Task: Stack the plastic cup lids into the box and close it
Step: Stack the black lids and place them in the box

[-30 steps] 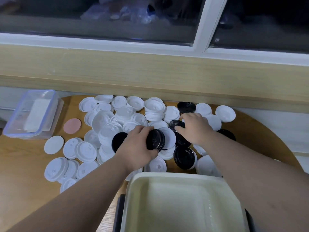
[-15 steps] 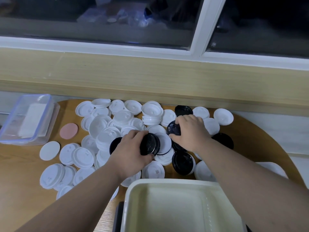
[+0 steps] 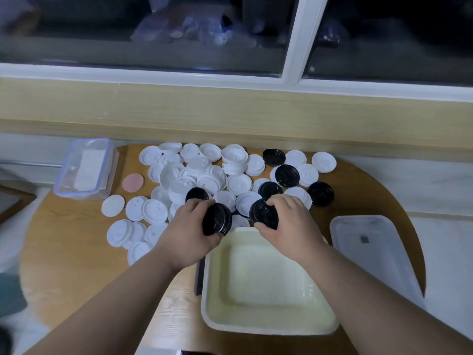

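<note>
The left hand holds a thick black stack of nested cup lids, turned on edge. Its fingers curl over the far rim and the thumb presses the near rim. The stack hangs just above the far left corner of the box.

The right hand grips a black lid, tilted with its face to the left, fingers wrapped over the top and thumb below. It sits over the far edge of the box, near the left hand's stack; whether the two black pieces touch is unclear.

The box is cream, open and shallow, and stands on the near middle of the round wooden desk. A translucent cover lies flat just to the right of it.

Loose white lids spread across the far half of the desk, many overlapping or nested in short piles. Several black lids lie among them toward the far right, and one more lies just beyond the left hand.

At far left are a pink disc and, beside it, a clear container holding something white.
</note>
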